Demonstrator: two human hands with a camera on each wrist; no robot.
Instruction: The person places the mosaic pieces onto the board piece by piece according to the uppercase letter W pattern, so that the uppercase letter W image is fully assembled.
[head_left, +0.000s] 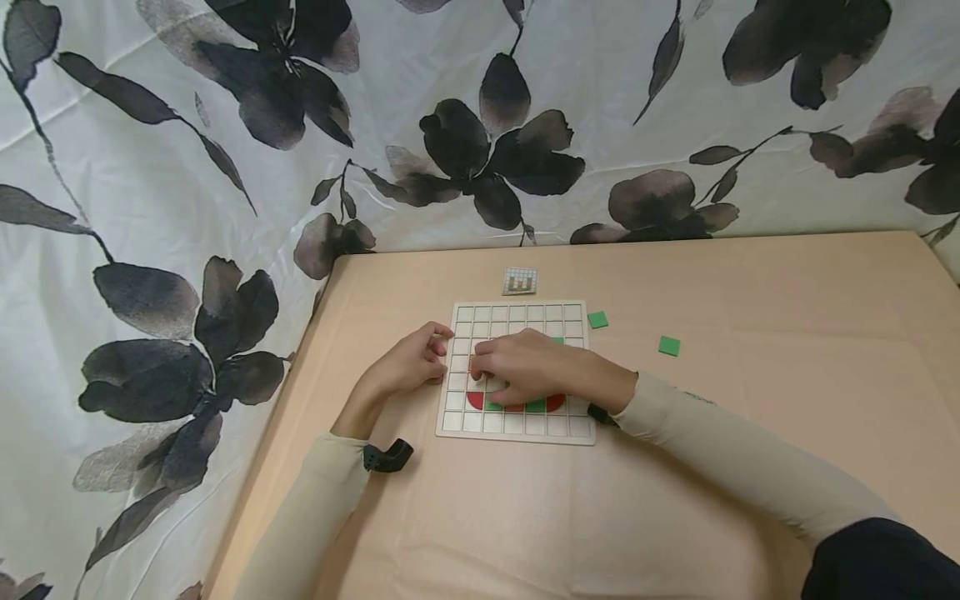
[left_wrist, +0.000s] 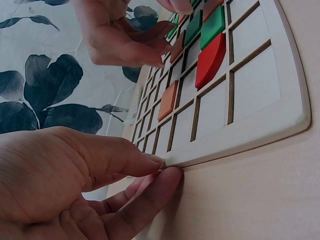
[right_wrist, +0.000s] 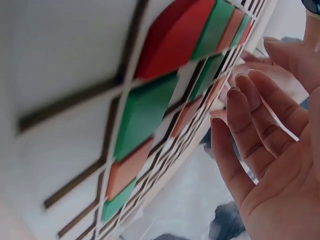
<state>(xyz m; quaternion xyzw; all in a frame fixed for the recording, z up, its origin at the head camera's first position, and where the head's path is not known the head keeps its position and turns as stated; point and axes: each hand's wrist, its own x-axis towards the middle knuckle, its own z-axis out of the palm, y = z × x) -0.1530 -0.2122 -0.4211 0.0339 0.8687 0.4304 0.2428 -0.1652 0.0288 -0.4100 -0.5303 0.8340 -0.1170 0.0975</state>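
A white grid board (head_left: 517,429) lies on the table, with red, green and orange tiles set in some of its squares. At its left edge my left hand (head_left: 408,360) pinches the rim, thumb and a finger meeting there in the left wrist view. My right hand (head_left: 528,362) hovers over the board's middle, fingers relaxed and slightly bent, with no tile visible among them. A rounded red tile (left_wrist: 211,61) and an orange tile (left_wrist: 167,101) show in the left wrist view. The right hand and forearm hide part of the grid in the head view.
Two loose green tiles lie right of the board, one by its upper corner (head_left: 597,319) and another green tile (head_left: 670,346) farther out. Behind the board is a small card (head_left: 520,281) with a printed grid. A floral cloth (head_left: 420,50) hangs beyond the table's edges.
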